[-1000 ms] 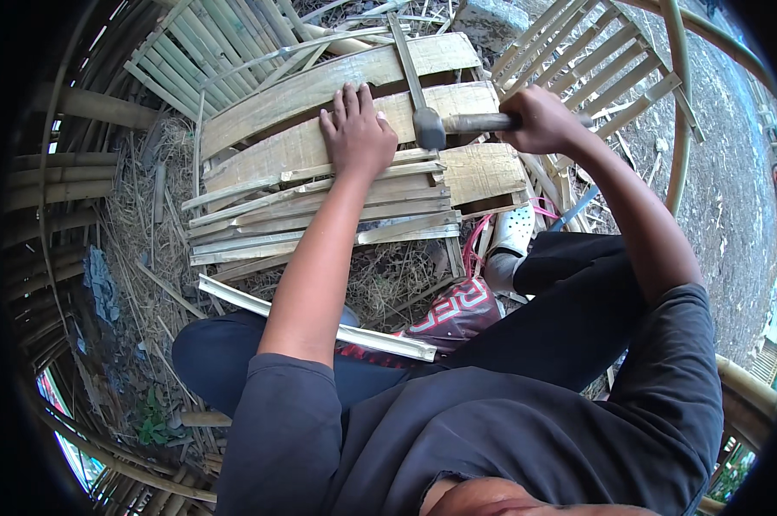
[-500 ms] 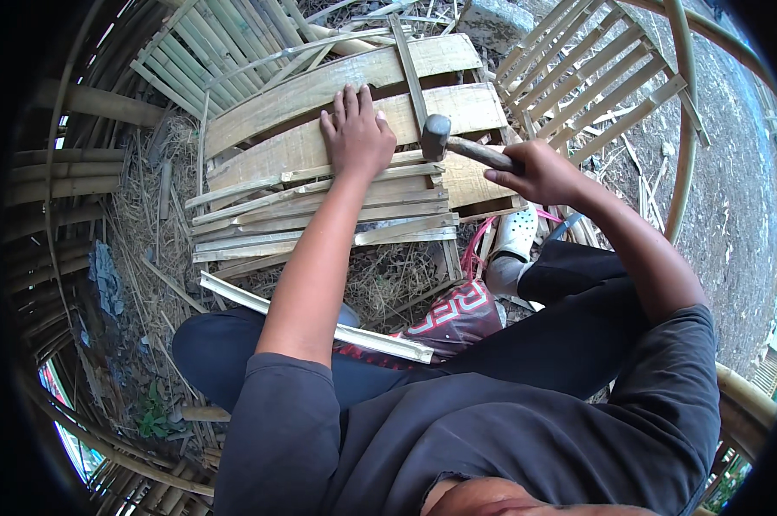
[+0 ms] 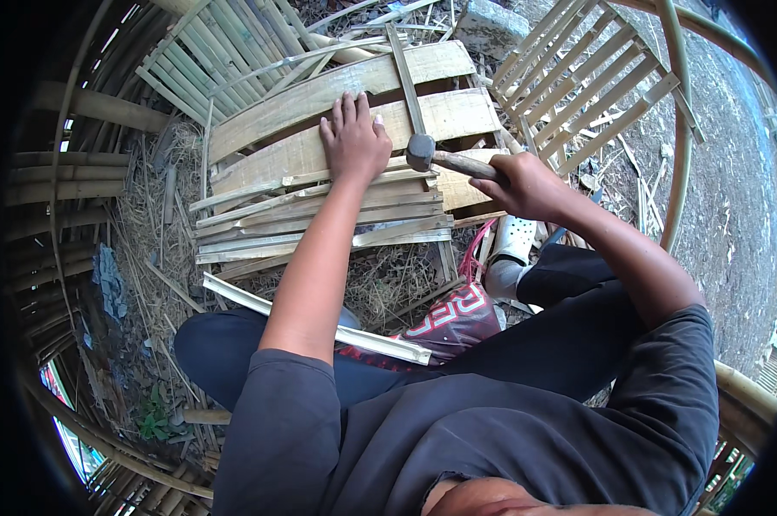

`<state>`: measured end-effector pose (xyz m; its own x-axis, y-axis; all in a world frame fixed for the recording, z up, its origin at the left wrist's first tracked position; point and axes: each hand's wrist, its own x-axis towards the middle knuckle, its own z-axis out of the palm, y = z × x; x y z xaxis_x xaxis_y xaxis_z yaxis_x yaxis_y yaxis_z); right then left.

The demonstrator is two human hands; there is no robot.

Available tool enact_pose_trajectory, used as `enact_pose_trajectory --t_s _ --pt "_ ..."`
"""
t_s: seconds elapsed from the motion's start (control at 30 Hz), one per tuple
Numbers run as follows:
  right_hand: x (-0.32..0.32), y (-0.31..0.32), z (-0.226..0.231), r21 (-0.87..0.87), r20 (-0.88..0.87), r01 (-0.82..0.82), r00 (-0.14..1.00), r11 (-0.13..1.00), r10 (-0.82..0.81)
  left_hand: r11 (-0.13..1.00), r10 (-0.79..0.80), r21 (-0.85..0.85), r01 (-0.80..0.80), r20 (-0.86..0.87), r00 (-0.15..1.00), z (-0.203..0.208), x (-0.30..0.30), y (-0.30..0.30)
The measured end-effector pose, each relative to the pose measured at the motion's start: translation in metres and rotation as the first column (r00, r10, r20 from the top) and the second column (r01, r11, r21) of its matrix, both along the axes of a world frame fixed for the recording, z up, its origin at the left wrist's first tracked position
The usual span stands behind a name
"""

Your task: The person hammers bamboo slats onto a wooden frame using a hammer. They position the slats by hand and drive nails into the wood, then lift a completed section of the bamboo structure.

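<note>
My right hand (image 3: 526, 187) is wrapped round the wooden handle of a hammer (image 3: 422, 152). Its dark metal head is over the near end of a narrow wooden strip (image 3: 403, 73) that crosses the wide boards; whether it touches is hard to tell. Fingers stretched, my left hand (image 3: 355, 142) lies flat on a wide pale board (image 3: 272, 162). Another wide board (image 3: 320, 86) lies beyond it, with a dark gap between them. Just below my left hand, several thin wooden slats (image 3: 397, 199) lie side by side across the near part of the panel.
A slatted bamboo panel (image 3: 225, 60) leans at the far left, and a slatted frame (image 3: 590, 82) stands at the far right. A concrete block (image 3: 492, 26) sits behind. A pale channel-shaped strip (image 3: 380, 345) lies across my legs, near a dark red printed bag (image 3: 457, 322).
My right hand has brought the hammer down and slightly left, so its head now sits over the strip's near end. My left hand stays flat on the board.
</note>
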<state>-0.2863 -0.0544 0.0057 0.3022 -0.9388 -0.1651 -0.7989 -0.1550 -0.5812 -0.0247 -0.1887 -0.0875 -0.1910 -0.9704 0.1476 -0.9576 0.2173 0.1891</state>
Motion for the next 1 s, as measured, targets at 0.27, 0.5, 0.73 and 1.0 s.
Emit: enact_pose_trajectory --t_s 0.27,0.5,0.73,1.0 --pt "0.0 0.0 0.007 -0.004 0.024 -0.002 1.0 1.0 0.002 1.0 0.006 -0.002 -0.007 -0.016 1.0 0.002 0.0 0.0" --pt "0.001 -0.001 -0.001 0.039 -0.031 0.046 0.999 0.998 -0.045 1.0 0.009 -0.004 -0.009 -0.011 1.0 0.001 -0.001 0.0" --pt "0.001 0.011 0.039 -0.166 0.132 0.082 0.989 0.983 -0.06 1.0 0.025 0.003 -0.025 -0.014 1.0 0.0 0.001 0.001" --pt "0.019 0.001 0.002 -0.073 -0.104 0.031 0.994 0.997 -0.038 1.0 0.008 -0.02 -0.009 -0.059 0.998 -0.003 0.001 0.0"
